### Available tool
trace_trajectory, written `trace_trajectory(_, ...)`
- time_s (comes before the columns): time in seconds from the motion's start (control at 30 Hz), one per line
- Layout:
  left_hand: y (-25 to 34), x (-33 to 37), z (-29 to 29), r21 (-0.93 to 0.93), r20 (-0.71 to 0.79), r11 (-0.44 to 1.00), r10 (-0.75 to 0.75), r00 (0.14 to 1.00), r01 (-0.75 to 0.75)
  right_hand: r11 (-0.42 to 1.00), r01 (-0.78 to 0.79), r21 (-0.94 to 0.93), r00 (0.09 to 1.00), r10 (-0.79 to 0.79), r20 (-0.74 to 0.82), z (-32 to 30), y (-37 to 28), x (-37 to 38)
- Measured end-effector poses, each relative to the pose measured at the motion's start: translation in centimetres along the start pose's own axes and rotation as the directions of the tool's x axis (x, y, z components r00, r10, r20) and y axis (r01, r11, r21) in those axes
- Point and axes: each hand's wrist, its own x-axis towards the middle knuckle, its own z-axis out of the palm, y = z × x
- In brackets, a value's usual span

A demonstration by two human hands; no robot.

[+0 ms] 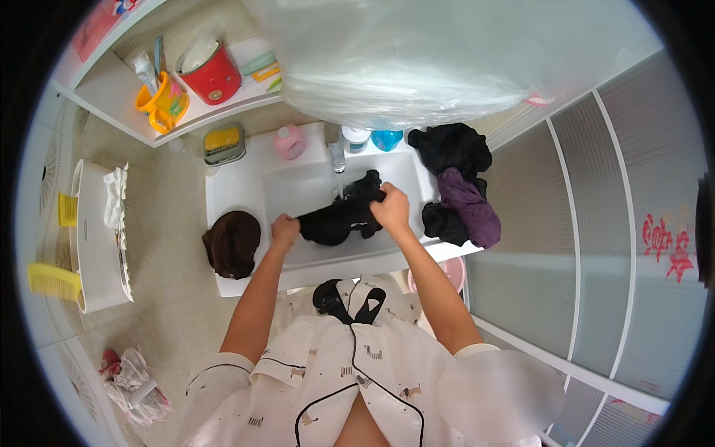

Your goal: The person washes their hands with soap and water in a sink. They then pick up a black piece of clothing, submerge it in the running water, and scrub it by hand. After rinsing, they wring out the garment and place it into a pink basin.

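Observation:
A wet-looking black cloth garment [332, 223] is stretched between my two hands over the white sink basin [279, 195]. My left hand [284, 229] is closed on its left end. Its right part is gripped by my right hand [392, 208], the fingers wrapped round the fabric. Behind the cloth, water runs from the faucet [337, 158] onto a bunched part of it. The garment's exact kind cannot be made out. To the left on the sink's rim lies a dark brown bundled cloth [232, 243]. On the right rim are black cloths [451, 149] and a purple cloth [469, 208].
Along the sink's back stand a soap box with a yellow sponge [224, 143], a pink bottle [289, 141], a white jar [355, 138] and a blue container [386, 139]. Plastic sheeting [395, 67] hangs above. A shelf holds a yellow cup [161, 103] and red tin [209, 73].

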Motion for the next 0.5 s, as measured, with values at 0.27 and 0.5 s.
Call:
trace_trajectory(0.27,8.1,-3.1,-5.5,-0.881,0.178,0.469,0.223,0.958,0.055,0.7,-0.538,0.469,0.815,0.288,0.504,-6.8,0.6,2.9)
trace_trajectory(0.5,16.2,-11.2,-13.1,-0.846,-0.059,0.425,0.527,0.848,-0.323,0.552,-0.224,0.804,0.881,-0.238,0.408,-18.8,-11.1,0.1)
